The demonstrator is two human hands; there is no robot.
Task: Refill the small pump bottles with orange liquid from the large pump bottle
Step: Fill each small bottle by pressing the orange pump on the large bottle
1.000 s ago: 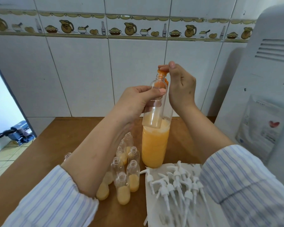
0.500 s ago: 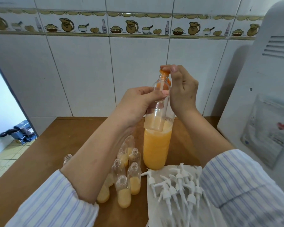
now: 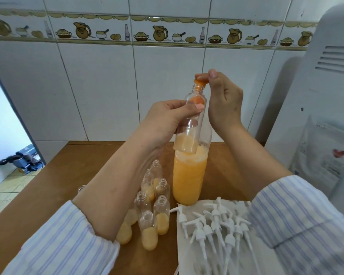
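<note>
Up in the middle of the frame, the left hand [image 3: 167,118] gripped a small clear bottle [image 3: 191,124] around its side, with the thumb across the front. The small bottle was held almost upright, with a little orange liquid at its bottom. Its open mouth sat right under the orange pump nozzle [image 3: 200,83]. The right hand [image 3: 222,98] had its fingers curled, and the fingertips pressed down on top of that nozzle.

The pump belonged to the large bottle [image 3: 189,179], which stood on the brown desk [image 3: 72,175] just behind the small one. It was a bit more than half full of orange liquid.

Lower in the frame, left of the large bottle, a bunch of small open bottles [image 3: 155,213] stood close together on the desk. Most had some orange liquid in them.

At the lower right, many white pump tops [image 3: 214,225] lay in a pile on a white sheet [image 3: 189,257]. Both arms wore striped sleeves [image 3: 64,245].
</note>
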